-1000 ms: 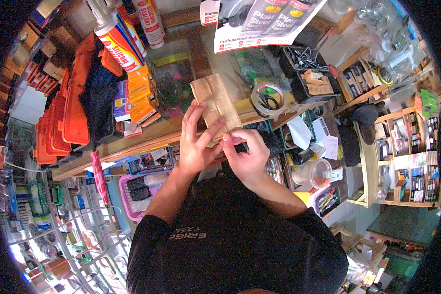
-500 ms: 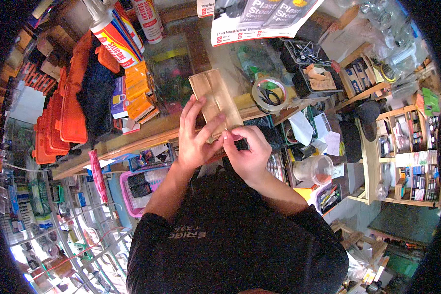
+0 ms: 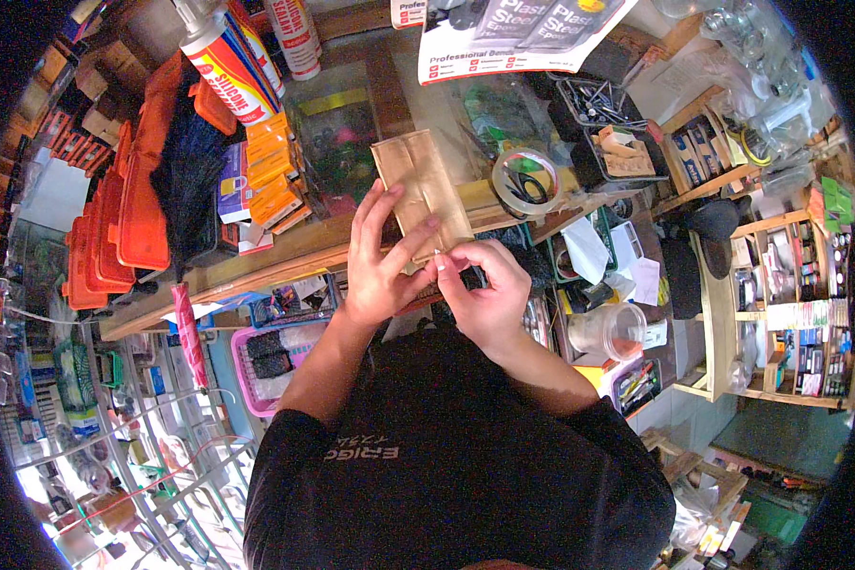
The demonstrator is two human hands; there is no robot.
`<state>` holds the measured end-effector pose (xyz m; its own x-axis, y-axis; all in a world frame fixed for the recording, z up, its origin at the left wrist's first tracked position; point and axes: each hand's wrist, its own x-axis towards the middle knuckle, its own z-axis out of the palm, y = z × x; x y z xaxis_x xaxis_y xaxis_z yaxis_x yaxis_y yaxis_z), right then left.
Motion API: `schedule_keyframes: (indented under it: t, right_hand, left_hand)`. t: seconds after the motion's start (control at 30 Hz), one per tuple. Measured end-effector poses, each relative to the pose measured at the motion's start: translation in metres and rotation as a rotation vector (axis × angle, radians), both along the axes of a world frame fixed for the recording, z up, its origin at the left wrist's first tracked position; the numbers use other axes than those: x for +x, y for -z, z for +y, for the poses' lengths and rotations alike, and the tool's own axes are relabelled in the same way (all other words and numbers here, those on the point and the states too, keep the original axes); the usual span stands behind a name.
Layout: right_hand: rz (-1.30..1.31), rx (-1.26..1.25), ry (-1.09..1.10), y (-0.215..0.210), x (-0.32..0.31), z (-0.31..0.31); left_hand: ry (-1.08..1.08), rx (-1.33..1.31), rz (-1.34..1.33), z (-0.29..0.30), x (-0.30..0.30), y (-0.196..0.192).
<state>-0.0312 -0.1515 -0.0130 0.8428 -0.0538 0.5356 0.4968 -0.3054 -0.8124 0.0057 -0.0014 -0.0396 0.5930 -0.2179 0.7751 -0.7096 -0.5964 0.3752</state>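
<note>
A flat, oblong brown packet (image 3: 420, 176) with a lengthwise seam and a slight shine slants away from me at the counter's near edge. My left hand (image 3: 378, 271) holds it from the left, fingers laid across its face and thumb at the near end. Thumb and forefinger of my right hand (image 3: 489, 293) are pinched together at the packet's near right corner. Both thumbs almost meet there. The underside of the packet is hidden, and so are the other right fingertips.
On the glass-topped counter (image 3: 328, 233) stand orange boxes (image 3: 274, 171), a sealant tube (image 3: 223, 71) and orange plastic cases (image 3: 142, 223) to the left. A clear tape roll (image 3: 525, 180) and black bins of screws (image 3: 598, 103) lie to the right. A pink basket (image 3: 244, 380) sits below.
The view has shifted slightly, so the surroundings sit a little differently in the picture. Both hands keep nearly the same hold on the packet.
</note>
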Motion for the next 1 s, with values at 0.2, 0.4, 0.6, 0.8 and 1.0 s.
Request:
schedule_keyframes:
  t: [0.2, 0.4, 0.6, 0.8, 1.0]
  right_hand:
    - [0.005, 0.082, -0.024, 0.0043, 0.0024, -0.0006]
    - [0.047, 0.141, -0.032, 0.0073, 0.0034, 0.0007]
    - [0.021, 0.054, 0.024, 0.002, 0.002, 0.0033]
    - [0.01, 0.05, 0.044, 0.0033, 0.0031, 0.0037]
    - [0.006, 0.047, 0.057, 0.0062, 0.0028, 0.0052]
  left_hand:
    - [0.003, 0.004, 0.001, -0.0003, 0.0006, -0.0011]
    - [0.008, -0.002, -0.018, 0.0001, 0.0019, 0.0031]
    - [0.001, 0.0, -0.029, 0.0001, 0.0026, 0.0041]
    - [-0.004, 0.01, -0.031, -0.0001, 0.0024, 0.0035]
    - [0.002, 0.005, -0.025, 0.0002, 0.0028, 0.005]
